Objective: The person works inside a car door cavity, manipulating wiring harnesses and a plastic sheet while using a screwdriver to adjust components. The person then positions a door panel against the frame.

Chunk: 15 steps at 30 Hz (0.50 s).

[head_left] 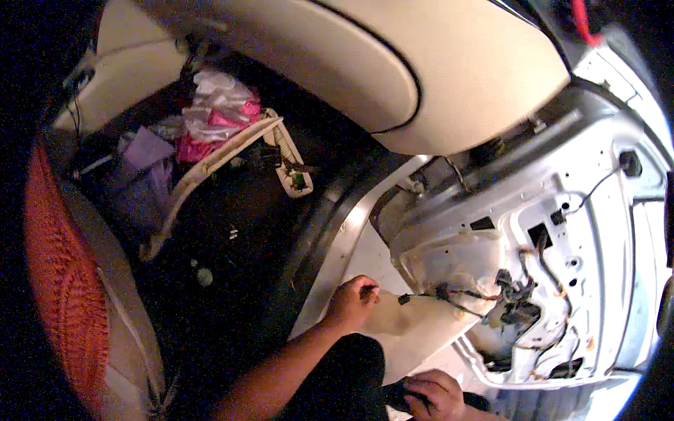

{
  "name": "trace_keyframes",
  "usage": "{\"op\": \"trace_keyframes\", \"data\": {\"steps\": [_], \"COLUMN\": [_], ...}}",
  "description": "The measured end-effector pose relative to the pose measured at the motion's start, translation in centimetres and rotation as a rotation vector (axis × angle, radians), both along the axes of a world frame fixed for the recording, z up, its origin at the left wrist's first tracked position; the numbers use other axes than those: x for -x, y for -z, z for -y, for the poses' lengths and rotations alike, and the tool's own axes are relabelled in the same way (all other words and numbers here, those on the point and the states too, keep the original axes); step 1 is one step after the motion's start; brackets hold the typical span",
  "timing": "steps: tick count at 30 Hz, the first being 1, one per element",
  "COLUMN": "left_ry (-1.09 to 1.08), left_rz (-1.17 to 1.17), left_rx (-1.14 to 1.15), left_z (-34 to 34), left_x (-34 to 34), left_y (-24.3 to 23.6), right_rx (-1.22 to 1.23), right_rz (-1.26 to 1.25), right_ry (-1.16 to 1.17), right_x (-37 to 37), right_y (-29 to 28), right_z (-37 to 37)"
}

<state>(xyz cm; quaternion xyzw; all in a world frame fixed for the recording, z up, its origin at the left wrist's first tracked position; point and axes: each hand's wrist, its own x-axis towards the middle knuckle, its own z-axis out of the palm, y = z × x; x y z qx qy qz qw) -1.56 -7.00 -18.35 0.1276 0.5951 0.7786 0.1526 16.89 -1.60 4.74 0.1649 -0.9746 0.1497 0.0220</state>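
My left hand is curled closed near the door sill, fingertips pressed around something small and dark that I cannot make out. Just to its right, a black connector hangs on the end of a dark wiring harness. Low in the view my right hand is bent round a dark object whose kind is hidden, beside my dark-clothed knee. Both hands are close to an opened car door of bare silver metal. Translucent beige sheeting hangs loose at its lower part.
A large beige panel spans the top. On the dark car floor lie a long beige trim piece, pink and white plastic bags and a purple bag. A red-orange knitted cover edges the left.
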Motion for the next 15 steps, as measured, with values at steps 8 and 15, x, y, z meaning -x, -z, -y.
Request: {"op": "trace_keyframes", "data": {"steps": [8,15], "left_ry": [-0.102,-0.137], "left_rz": [-0.036,0.017], "left_rx": [0.198,0.135], "left_z": [4.2,2.7], "left_x": [2.2,2.2], "left_y": [-0.4,-0.4], "right_rx": [-1.043,-1.390], "right_rz": [-0.024,0.095], "right_ry": [-0.141,-0.005], "right_x": [21.3,23.0], "right_y": [7.4,10.2], "right_z": [0.3,-5.1]}}
